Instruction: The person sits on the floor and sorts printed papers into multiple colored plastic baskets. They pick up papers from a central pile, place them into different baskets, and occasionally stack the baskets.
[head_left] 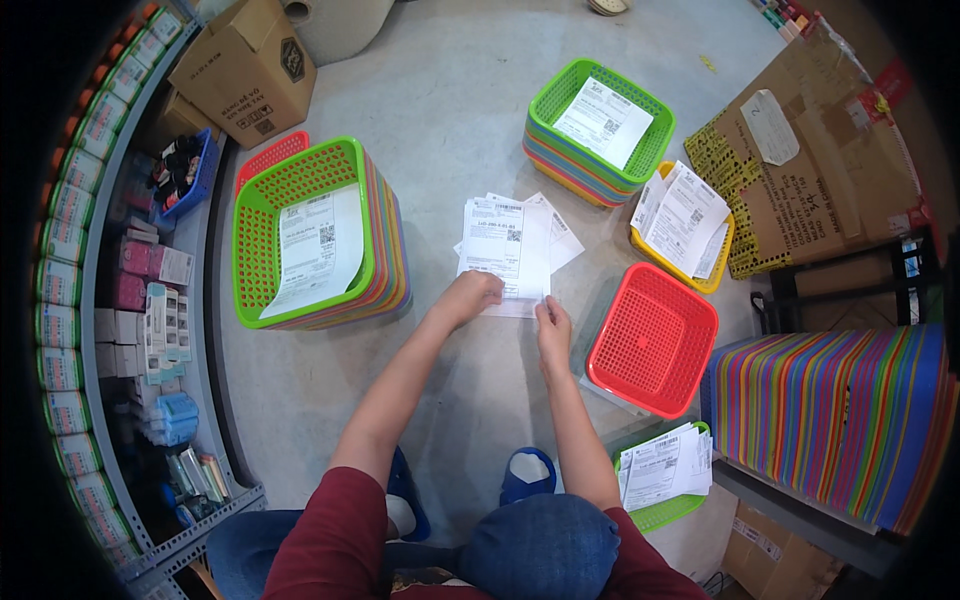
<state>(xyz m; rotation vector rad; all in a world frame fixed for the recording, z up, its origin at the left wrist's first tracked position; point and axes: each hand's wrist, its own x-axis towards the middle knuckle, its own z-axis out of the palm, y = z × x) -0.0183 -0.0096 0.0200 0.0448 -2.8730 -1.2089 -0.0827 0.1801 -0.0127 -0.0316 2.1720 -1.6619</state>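
Note:
A small pile of printed label sheets [495, 232] lies on the grey floor in front of me, with a few sheets fanned out askew beneath the top one. My left hand [476, 294] is closed at the pile's lower left, its curled fingers gripping the paper. At the lower right corner my right hand [553, 328] pinches the edge between thumb and fingers. Exactly how many sheets each hand holds is hidden. Nearest on the right stands a red plastic basket [655, 340], with paper showing under its left side.
Green-topped basket stacks [368, 250] [540, 125] stand left and far right, each holding labels. Papers also fill a yellow basket [720, 262] and a green basket [668, 515]. Shelving [215, 300] borders the left; a large carton [815, 150] and nested colourful baskets [830, 420] line the right.

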